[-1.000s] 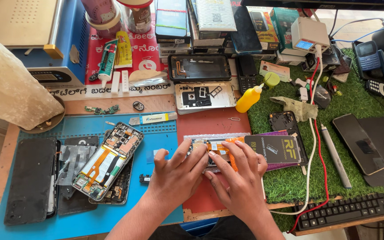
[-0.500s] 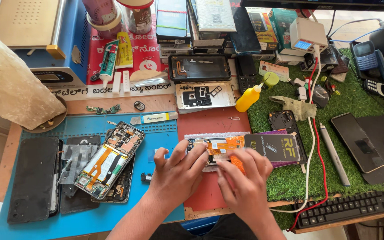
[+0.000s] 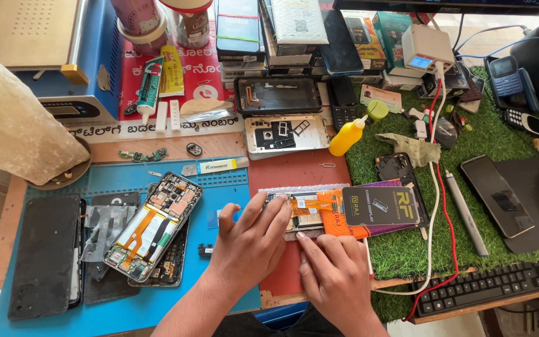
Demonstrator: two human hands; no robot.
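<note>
Both hands shifted slightly nearer since before, left hand [image 3: 252,240] fingers pressed flat on display assembly [image 3: 301,209], right hand [image 3: 335,271] fingertips pinching its near edge, opened phone [image 3: 154,224] lying left on blue mat [image 3: 219,187].

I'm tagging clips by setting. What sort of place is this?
Most likely a mobile phone repair bench: an opened phone with its circuit boards bared, a stripped phone frame, and stacked parts boxes.
</note>
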